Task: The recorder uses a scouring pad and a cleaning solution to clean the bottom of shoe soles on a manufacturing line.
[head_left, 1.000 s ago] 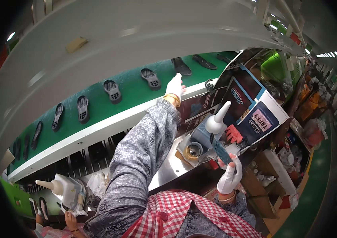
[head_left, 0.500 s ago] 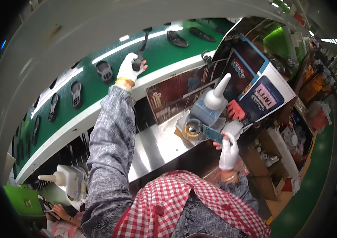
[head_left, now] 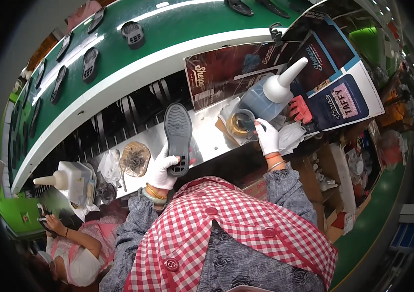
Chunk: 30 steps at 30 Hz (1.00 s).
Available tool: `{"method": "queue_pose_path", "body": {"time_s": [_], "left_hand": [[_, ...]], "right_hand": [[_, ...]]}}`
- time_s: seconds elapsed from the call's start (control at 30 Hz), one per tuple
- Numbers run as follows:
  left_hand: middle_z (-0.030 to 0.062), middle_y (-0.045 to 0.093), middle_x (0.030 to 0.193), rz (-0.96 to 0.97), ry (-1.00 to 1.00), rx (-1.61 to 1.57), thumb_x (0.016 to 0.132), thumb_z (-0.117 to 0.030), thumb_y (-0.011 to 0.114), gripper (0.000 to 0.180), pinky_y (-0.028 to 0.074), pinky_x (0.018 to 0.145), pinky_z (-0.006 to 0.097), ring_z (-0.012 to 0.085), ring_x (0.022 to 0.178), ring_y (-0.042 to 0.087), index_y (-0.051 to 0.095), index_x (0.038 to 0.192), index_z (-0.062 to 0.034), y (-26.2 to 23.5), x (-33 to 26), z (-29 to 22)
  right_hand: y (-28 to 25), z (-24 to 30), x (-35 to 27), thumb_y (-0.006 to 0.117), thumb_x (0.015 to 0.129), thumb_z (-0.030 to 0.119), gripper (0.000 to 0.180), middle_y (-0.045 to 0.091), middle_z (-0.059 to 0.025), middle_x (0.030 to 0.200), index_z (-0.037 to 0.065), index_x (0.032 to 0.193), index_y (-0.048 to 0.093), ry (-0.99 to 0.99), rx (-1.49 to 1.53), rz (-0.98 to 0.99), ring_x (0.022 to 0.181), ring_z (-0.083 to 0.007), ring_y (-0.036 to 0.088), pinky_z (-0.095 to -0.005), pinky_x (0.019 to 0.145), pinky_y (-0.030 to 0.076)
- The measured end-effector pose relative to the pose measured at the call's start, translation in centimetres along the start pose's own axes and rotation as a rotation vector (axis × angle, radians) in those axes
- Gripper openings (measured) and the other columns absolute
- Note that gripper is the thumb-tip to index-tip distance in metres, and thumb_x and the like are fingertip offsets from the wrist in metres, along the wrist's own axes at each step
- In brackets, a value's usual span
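Observation:
My left hand (head_left: 160, 169), in a white glove, is closed around the heel end of a grey shoe sole (head_left: 178, 129). The sole stands toe-up, its grooved face toward me, with a grid of cells at the heel. My right hand (head_left: 267, 137), also gloved, pinches a flat, dark greenish tool (head_left: 250, 126) whose end dips into a round amber-rimmed cup (head_left: 238, 127). What the tool's tip looks like is hidden in the cup. Just behind the cup stands a clear bottle (head_left: 260, 100) with a white cone nozzle.
Several soles lie along the green conveyor belt (head_left: 168, 24) beyond its white rail. Left on the metal shelf (head_left: 204, 141) sit a round dish (head_left: 135, 159) and another nozzle bottle (head_left: 70, 180). Printed cardboard panels (head_left: 331, 73) stand at right. A co-worker (head_left: 83, 248) is at lower left.
My left hand has come back from the belt with the sole, now upright before me. My right hand has moved the tool up and left into the cup. The view has shifted.

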<state>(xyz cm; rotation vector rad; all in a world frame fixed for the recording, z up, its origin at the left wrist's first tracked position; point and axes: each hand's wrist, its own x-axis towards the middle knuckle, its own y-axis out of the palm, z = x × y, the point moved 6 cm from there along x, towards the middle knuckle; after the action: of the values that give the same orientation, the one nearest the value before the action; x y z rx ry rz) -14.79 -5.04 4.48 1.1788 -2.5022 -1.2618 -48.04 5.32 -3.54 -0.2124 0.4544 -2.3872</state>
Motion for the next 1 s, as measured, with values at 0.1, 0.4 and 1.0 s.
{"method": "queue_pose_path", "body": {"time_s": [0.1,0.4,1.0], "left_hand": [[0.0156,0.054,0.125,-0.051,-0.034,-0.005,0.086,-0.015,0.052,0.049,0.053,0.086,0.041,0.031,0.111,0.058,0.042,0.132,-0.0019,-0.8,-0.4,1.1],[0.0122,0.056,0.124,-0.108,-0.042,-0.073,0.095,-0.022,0.037,0.048,0.051,0.083,0.032,0.0246,0.102,0.062,0.036,0.14,-0.0045,-3.0,-0.2,3.2],[0.0147,0.057,0.114,-0.12,0.038,-0.164,0.091,-0.064,0.034,0.07,0.055,0.072,0.042,0.0304,0.1,0.06,0.04,0.136,-0.011,-1.6,-0.8,2.4]], "right_hand": [[0.3,-0.5,0.6,0.065,0.087,0.028,0.028,0.068,-0.0098,0.088,0.004,0.102,0.067,0.034,-0.024,0.054,0.063,-0.0137,0.065,-0.0264,0.059,0.05],[0.7,-0.3,1.2,0.066,0.088,0.026,0.029,0.067,-0.0051,0.092,0.002,0.104,0.067,0.019,0.205,0.096,0.065,-0.0108,0.063,-0.0228,0.056,0.048],[6.8,16.7,-8.5,0.049,0.096,0.015,0.023,0.065,-0.0089,0.088,-0.002,0.103,0.061,0.145,0.674,0.366,0.058,-0.0116,0.062,-0.0187,0.047,0.042]]}}
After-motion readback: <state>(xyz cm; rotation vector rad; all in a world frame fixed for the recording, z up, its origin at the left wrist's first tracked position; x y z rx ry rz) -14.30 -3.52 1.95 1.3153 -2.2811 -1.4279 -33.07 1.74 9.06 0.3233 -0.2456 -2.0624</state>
